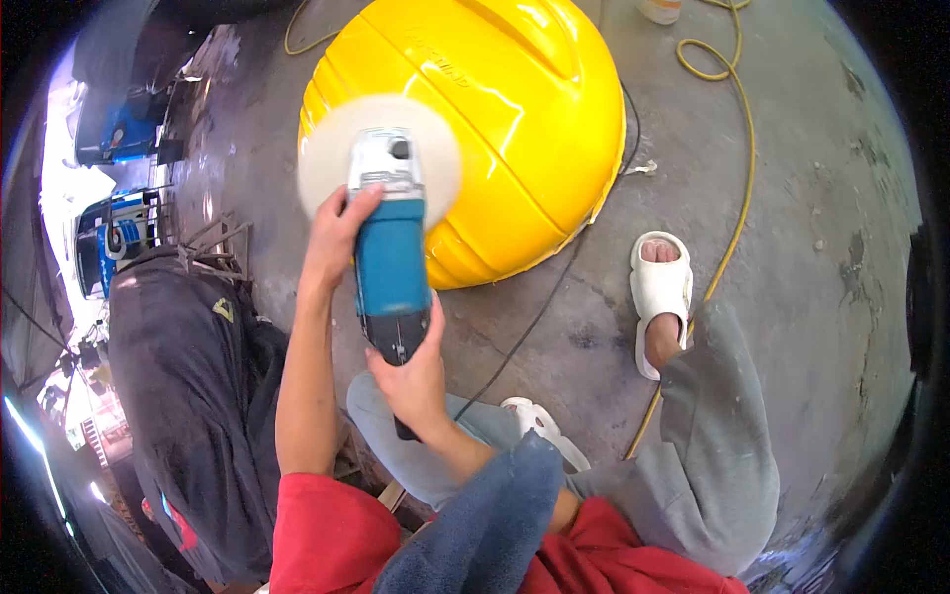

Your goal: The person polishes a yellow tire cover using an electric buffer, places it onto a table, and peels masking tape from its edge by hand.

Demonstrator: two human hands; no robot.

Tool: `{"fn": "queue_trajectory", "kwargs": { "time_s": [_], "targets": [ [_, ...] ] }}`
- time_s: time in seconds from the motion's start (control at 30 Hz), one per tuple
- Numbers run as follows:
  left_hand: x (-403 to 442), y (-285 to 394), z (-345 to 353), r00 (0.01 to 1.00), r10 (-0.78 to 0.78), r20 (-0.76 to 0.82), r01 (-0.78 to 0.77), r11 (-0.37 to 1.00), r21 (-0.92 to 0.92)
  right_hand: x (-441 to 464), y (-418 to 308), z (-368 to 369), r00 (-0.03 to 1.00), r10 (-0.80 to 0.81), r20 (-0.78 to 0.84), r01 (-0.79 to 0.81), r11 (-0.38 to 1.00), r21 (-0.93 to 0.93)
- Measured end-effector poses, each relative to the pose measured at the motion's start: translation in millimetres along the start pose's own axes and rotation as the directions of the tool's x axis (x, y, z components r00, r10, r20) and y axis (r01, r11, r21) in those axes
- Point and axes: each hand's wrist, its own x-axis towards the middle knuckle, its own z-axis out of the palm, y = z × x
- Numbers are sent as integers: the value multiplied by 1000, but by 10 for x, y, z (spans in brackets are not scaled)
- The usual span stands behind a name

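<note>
A blue and black electric polisher [391, 257] with a silver head carries a round white buffing pad [327, 163], its rim blurred. My left hand [338, 233] is closed around the front of the polisher, near the silver head. At the rear, my right hand [416, 381] grips the black handle; part of that handle is hidden by the hand. The pad overlaps the left side of a large, glossy yellow domed shell [495, 129] with raised lettering, which rests on the floor. Whether the pad touches the shell is hard to see.
A yellow hose [749, 178] runs along the concrete floor [831, 327] past my white sandal [661, 287]. A black cord [539, 312] lies between my legs and the shell. Dark cloth [193, 356] covers something at left, near blue machines [119, 233].
</note>
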Motion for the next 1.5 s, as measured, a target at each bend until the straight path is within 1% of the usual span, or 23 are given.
{"fn": "queue_trajectory", "kwargs": {
  "time_s": [0.07, 0.13, 0.2, 0.27, 0.37, 0.4, 0.5, 0.57, 0.63, 0.67, 0.77, 0.8, 0.9, 0.93, 0.97, 1.03, 1.1, 1.13, 1.23, 1.27, 1.37, 1.43, 1.5],
  "targets": [
    [51, 44, 2, 999, -10, -45, 10, 1000, -1, 115, -13, -36, 992, 67, 108, -65, 998, -22],
    [88, 137, 90, 999, -11, -49, 11, 1000, -1, 94, -77, -65, 995, 60, 77, -66, 995, 75],
    [99, 196, 329, 994, 102, 51, -108, 983, 146, 56, -57, -95, 997, 62, 50, -69, 984, 165],
    [44, 331, 642, 967, 183, 177, -231, 921, 312, -43, 48, -96, 969, -72, -235, 107, 985, 138],
    [35, 475, 937, 941, 232, 247, -325, 825, 462, -66, 2, -123, 962, 22, -274, 48, 968, 247],
    [61, 504, 931, 937, 233, 262, -333, 822, 462, -52, -20, -142, 956, 55, -289, 31, 958, 284],
    [136, 616, 740, 978, 147, 149, -197, 888, 415, 90, -91, -228, 974, -20, -227, 72, 972, 222],
    [150, 663, 677, 983, 160, 89, -183, 874, 450, 170, -104, -239, 994, -82, -79, 104, 937, 334],
    [146, 598, 759, 973, 192, 127, -230, 846, 481, 130, -86, -224, 994, -58, -89, 85, 938, 337],
    [130, 577, 804, 963, 221, 156, -270, 818, 508, 77, -75, -221, 984, -48, -169, 103, 939, 328],
    [-38, 623, 1060, 947, 155, 280, -298, 750, 591, -65, 1, -143, 954, -4, -299, 108, 937, 332],
    [-51, 637, 1064, 947, 155, 281, -298, 750, 591, -80, 14, -114, 936, 35, -351, 96, 932, 349],
    [-14, 610, 994, 944, 113, 311, -289, 739, 608, -58, 29, -113, 944, -8, -329, 119, 940, 319],
    [114, 531, 844, 955, 171, 243, -285, 752, 595, -5, 35, -127, 942, -4, -336, 118, 941, 319],
    [199, 498, 774, 959, 228, 168, -284, 764, 580, 96, 14, -160, 966, -42, -256, 127, 937, 326],
    [182, 831, 774, 975, 167, 150, -219, 850, 479, 255, -88, -240, 981, -89, -172, 143, 932, 332],
    [303, 791, 786, 972, 196, 130, -234, 849, 474, 329, -224, -306, 995, -2, -97, 36, 937, 348],
    [318, 779, 840, 967, 190, 168, -247, 856, 454, 311, -157, -259, 975, -83, -207, 139, 952, 273],
    [256, 679, 1019, 945, 203, 255, -307, 815, 491, 111, -239, -287, 943, -66, -326, 156, 954, 257],
    [213, 669, 1054, 940, 178, 290, -305, 817, 490, 25, -330, -288, 947, 22, -321, 98, 931, 352],
    [84, 787, 953, 937, 163, 308, -294, 844, 449, -10, -288, -238, 963, 100, -250, -6, 936, 352],
    [34, 744, 694, 949, 214, 231, -291, 876, 385, -52, -215, -198, 972, 23, -234, 47, 956, 288],
    [-224, 818, 362, 965, 244, 93, -260, 924, 281, -120, -131, -103, 991, -120, -55, 131, 943, 306]
  ]
}}
